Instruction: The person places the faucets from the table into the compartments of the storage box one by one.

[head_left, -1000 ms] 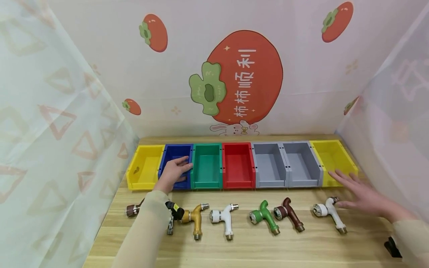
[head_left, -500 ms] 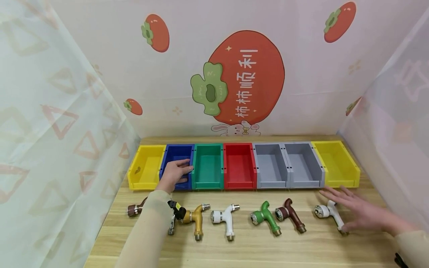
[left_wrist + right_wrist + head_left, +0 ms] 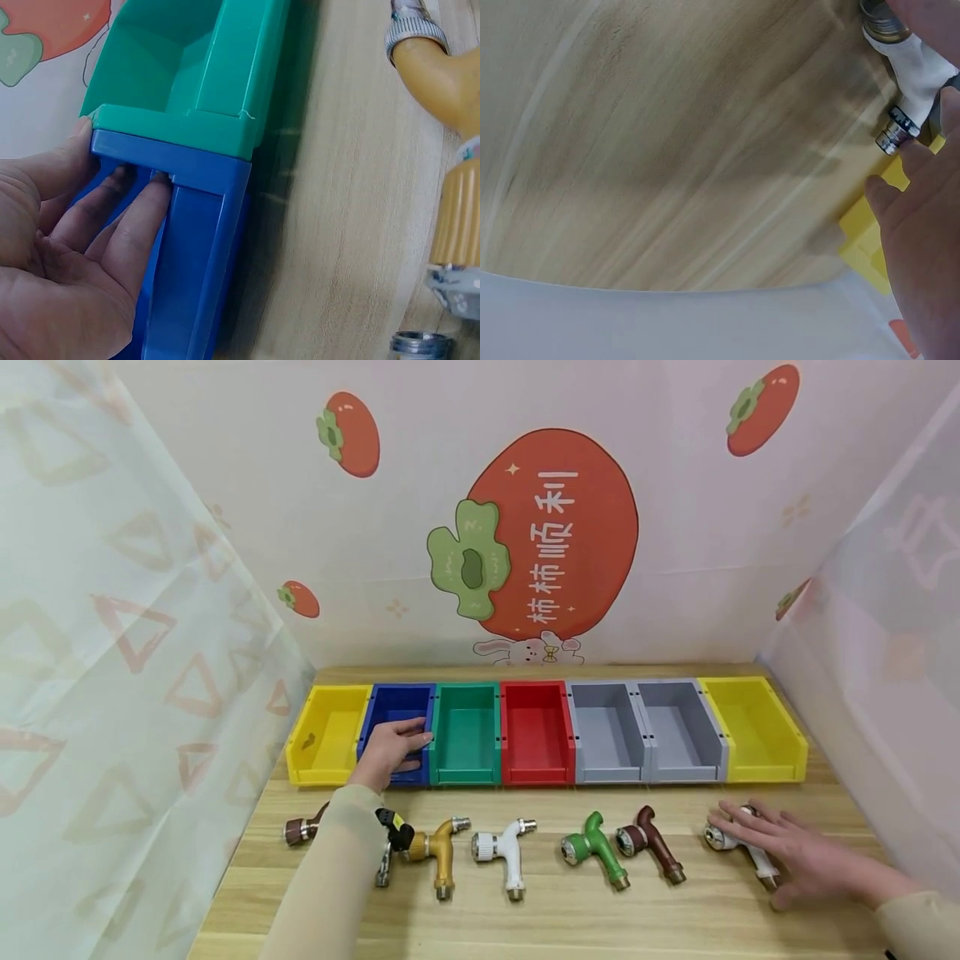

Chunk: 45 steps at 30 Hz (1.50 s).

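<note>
My left hand [image 3: 386, 752] is at the blue bin [image 3: 401, 697], its fingertips against the inside of the side wall that adjoins the green bin [image 3: 465, 739]. In the left wrist view, the thumb lies at the top of that wall, so the hand pinches it. Over on the right, my right hand [image 3: 813, 860] hovers with spread fingers across a white tap [image 3: 720, 837], hiding part of its body. The right wrist view has this white tap [image 3: 922, 71] between thumb and fingers, its threaded spout end [image 3: 892, 139] near the fingertips.
Along the back run a yellow bin [image 3: 326, 775], a red bin [image 3: 536, 772], two grey bins [image 3: 607, 772] and another yellow bin [image 3: 765, 772]. In front lie brown [image 3: 296, 832], gold [image 3: 442, 856], white [image 3: 512, 856], green [image 3: 600, 847] and dark brown [image 3: 660, 847] taps. My left sleeve [image 3: 322, 877] partly covers a chrome piece [image 3: 384, 864].
My right hand has come down and nearer from in front of the right yellow bin to over the right white tap. The left hand has stayed at the blue bin.
</note>
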Each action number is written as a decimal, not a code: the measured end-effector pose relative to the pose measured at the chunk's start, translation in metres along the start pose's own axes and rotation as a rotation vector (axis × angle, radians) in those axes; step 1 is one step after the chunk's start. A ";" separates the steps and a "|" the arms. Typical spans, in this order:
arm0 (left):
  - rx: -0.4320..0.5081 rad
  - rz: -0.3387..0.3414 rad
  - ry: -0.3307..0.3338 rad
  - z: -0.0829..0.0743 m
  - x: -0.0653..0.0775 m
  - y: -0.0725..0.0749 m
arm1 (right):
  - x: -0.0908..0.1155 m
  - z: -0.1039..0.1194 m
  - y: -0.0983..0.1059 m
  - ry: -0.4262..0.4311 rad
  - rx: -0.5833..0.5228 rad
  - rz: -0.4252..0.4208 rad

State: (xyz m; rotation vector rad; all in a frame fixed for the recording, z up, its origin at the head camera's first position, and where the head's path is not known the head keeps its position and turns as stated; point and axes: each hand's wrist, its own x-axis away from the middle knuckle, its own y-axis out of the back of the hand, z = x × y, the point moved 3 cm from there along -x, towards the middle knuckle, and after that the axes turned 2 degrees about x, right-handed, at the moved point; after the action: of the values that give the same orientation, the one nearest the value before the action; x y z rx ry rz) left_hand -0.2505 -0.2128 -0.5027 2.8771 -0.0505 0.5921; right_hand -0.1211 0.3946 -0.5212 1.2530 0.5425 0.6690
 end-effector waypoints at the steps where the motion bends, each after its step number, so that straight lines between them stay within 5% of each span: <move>1: -0.001 0.000 0.001 0.001 0.000 0.000 | 0.001 0.000 -0.001 -0.002 -0.002 0.001; 15: -0.016 -0.013 0.004 0.005 -0.002 -0.001 | 0.001 -0.001 -0.002 0.022 0.097 -0.079; 23: -0.010 0.001 0.003 0.004 0.001 -0.002 | -0.004 0.001 0.007 -0.047 0.040 -0.028; 29: -0.011 0.002 -0.003 0.002 0.002 -0.003 | -0.009 0.001 0.017 -0.031 0.107 -0.058; 39: -0.012 -0.003 -0.001 0.002 0.002 -0.003 | -0.018 -0.010 0.041 0.112 0.304 -0.248; 45: -0.014 -0.004 -0.001 0.002 0.001 -0.002 | -0.028 -0.022 0.058 0.112 0.333 -0.262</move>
State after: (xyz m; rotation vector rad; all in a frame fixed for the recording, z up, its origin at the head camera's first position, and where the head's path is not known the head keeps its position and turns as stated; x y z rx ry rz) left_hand -0.2484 -0.2115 -0.5043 2.8639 -0.0495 0.5873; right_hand -0.1652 0.3995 -0.4698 1.4267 0.9222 0.4398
